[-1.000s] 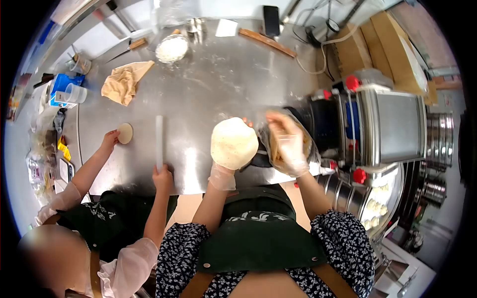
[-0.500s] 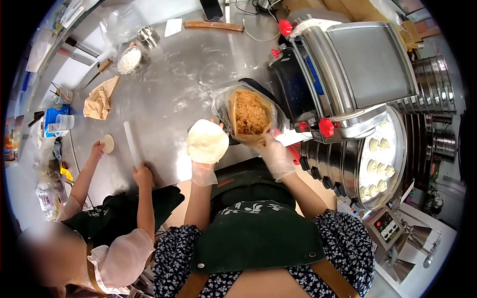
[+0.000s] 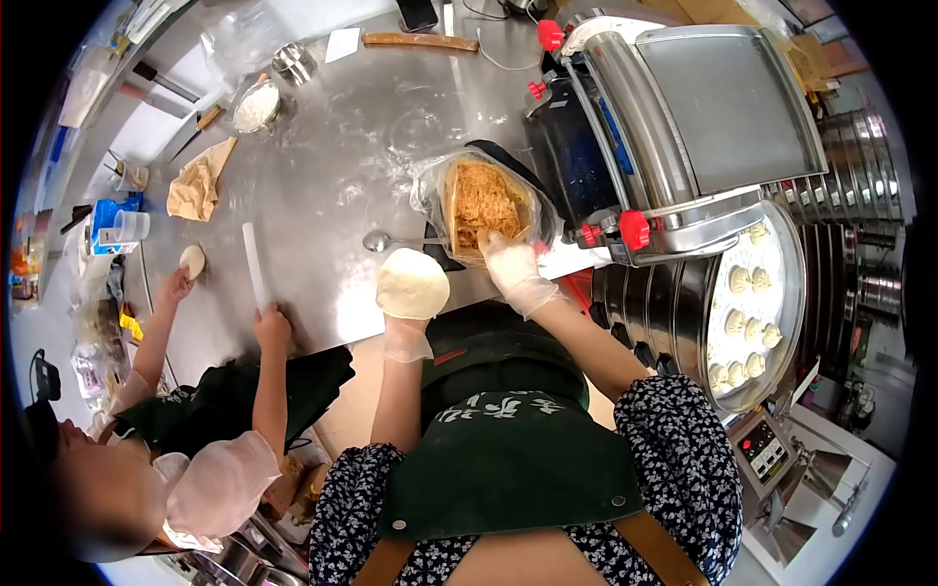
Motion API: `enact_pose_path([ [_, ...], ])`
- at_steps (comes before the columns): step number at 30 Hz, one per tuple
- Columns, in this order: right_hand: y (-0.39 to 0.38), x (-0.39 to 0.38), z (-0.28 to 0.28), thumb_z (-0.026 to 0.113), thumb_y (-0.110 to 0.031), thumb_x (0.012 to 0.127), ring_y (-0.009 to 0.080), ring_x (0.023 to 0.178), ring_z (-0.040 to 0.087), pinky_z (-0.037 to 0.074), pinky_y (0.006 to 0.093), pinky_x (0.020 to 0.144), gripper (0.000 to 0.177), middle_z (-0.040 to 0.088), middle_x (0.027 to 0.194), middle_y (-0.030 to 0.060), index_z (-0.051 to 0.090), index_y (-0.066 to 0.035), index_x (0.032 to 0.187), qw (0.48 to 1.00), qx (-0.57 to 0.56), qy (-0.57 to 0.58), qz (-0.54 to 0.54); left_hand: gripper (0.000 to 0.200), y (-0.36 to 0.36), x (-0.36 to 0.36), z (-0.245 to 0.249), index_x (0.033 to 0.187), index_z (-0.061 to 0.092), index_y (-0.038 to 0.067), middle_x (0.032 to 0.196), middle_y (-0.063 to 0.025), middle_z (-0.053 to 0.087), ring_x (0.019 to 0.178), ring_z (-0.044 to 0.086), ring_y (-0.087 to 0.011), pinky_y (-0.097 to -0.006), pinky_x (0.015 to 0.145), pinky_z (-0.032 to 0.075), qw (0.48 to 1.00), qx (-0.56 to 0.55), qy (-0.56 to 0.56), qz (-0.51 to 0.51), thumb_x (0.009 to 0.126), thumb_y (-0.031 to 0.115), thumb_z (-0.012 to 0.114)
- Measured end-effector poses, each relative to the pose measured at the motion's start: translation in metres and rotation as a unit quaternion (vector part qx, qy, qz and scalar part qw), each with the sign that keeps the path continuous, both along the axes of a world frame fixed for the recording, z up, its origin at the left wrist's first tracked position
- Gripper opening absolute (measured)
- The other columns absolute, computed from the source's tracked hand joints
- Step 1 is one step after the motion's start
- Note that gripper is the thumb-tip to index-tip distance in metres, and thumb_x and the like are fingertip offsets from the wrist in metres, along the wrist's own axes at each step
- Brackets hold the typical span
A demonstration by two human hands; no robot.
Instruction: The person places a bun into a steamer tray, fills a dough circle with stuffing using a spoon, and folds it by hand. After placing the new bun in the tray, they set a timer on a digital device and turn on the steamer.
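On my gloved left hand [image 3: 407,340] rests a round, pale dough wrapper [image 3: 412,284], which hides most of the fingers under it. My gloved right hand [image 3: 516,270] reaches over the near edge of an open plastic bag of brownish shredded filling [image 3: 490,202]. Its fingers are drawn together, with the tips down in the filling and partly hidden. Between the wrapper and the bag lies a metal spoon [image 3: 377,240], its handle pointing toward the bag.
At left, a co-worker holds a small dough round [image 3: 192,261] and touches a white rolling pin [image 3: 254,264]. A dough-rolling machine [image 3: 723,107] stands at right, beside a steamer tray [image 3: 796,322] with several pleated buns. A flour bowl [image 3: 257,107] sits at the back left.
My right hand has moved up and left from the bag's edge into the filling. The wrapper has shifted slightly down, and the spoon now shows. The co-worker's dough round has moved up and left.
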State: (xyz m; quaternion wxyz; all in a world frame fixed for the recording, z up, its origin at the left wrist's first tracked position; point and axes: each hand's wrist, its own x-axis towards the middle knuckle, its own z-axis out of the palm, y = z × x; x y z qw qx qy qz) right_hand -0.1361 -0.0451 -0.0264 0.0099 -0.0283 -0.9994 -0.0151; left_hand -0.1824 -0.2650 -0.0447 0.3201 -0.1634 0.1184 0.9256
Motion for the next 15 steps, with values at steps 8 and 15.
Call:
enact_pose_path([
  [8,0.000,0.041,0.044,0.062,-0.008,0.076,0.0224,0.058,0.065,0.052,0.0348,0.048,0.031,0.061,0.076,0.0060,0.061,-0.008,0.107,0.993,-0.051,-0.040,-0.096,0.040,-0.002,-0.035,-0.023,0.131,0.053,0.011,0.129,-0.0097,0.059,0.119,0.057,-0.0294,-0.0462,0.102,0.047,0.995,0.046,-0.025,-0.079,0.101,0.035,0.040],
  [15,-0.020,0.037,0.030,0.060,-0.010,0.080,0.0277,0.071,0.071,0.057,0.0364,0.061,0.012,0.070,0.076,0.0128,0.072,-0.008,0.078,0.943,-0.117,-0.151,-0.274,0.038,0.020,-0.052,-0.075,0.127,0.055,0.008,0.126,-0.0099,0.061,0.113,0.060,-0.0281,-0.0439,0.097,0.050,0.981,-0.020,0.133,-0.143,0.101,0.032,0.043],
])
